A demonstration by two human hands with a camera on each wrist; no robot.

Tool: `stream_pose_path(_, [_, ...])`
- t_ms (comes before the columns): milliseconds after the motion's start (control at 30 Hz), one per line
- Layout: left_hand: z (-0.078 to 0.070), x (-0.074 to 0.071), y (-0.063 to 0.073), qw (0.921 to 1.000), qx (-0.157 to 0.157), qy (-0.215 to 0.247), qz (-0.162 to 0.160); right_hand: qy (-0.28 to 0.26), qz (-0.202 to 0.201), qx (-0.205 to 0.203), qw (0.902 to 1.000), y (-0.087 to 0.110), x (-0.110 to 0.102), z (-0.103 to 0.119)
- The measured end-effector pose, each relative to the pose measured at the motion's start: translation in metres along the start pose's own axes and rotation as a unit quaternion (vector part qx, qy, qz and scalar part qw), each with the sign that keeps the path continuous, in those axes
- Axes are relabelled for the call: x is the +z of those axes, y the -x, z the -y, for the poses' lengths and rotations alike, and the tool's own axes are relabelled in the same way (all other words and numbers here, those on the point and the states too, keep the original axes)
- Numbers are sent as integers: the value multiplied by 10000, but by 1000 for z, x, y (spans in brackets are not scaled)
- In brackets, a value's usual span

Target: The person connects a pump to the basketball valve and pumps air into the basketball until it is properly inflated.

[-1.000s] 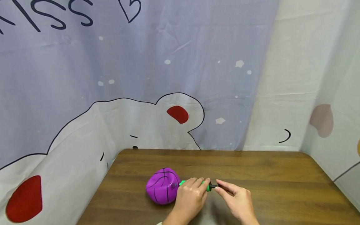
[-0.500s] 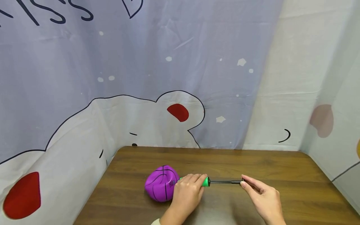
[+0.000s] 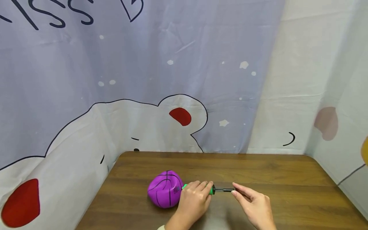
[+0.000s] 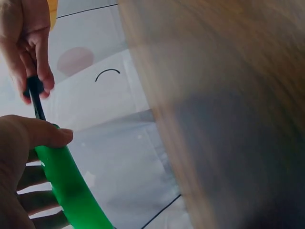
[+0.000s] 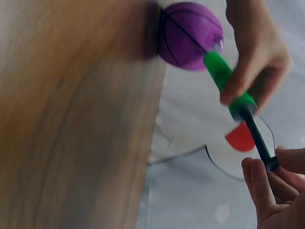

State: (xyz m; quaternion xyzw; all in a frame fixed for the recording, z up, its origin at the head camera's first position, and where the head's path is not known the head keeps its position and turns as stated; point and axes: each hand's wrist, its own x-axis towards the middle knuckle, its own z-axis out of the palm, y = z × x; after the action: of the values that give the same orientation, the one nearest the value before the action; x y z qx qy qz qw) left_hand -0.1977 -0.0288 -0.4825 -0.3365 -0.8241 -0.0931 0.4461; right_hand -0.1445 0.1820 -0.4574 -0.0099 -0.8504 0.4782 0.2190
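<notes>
Bluish printed cloth (image 3: 207, 38) backs the wooden table (image 3: 276, 174), left hand (image 3: 193, 200) gripping a green pump (image 5: 219, 70), right hand (image 3: 255, 204) pinching its rod (image 5: 256, 136).

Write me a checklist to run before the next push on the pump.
1. Left hand gripping the pump: ok.
2. Right hand pinching the handle: ok.
3. Rod drawn out enough to push: ok, part of it shows.
4. Rod straight: ok, no bend visible.
5. Pump's tip seated in the ball: cannot tell, the joint is too small to see.
6. Ball fully round: not ok, dented.
</notes>
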Motion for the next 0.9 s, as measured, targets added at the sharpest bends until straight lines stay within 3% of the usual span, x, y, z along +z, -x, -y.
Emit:
stream_pose_path(200, [-3, -1, 1, 10000, 42, 47, 43, -431, 420, 33, 9982, 2, 27, 4])
stream_pose_path(400, [0, -3, 0, 9995, -212, 130, 183, -589, 515, 190, 9968, 1, 31, 5])
stream_pose_path(567, [2, -3, 0, 9990, -352, 111, 239, -324, 264, 62, 9991, 0, 15, 3])
stream_pose_path(733, [4, -2, -1, 9986, -443, 174, 227, 149, 88, 233, 9996, -5, -11, 0])
stream_pose_path(900, [5, -2, 0, 9981, -524, 217, 228, 468, 187, 490, 9975, -8, -30, -3])
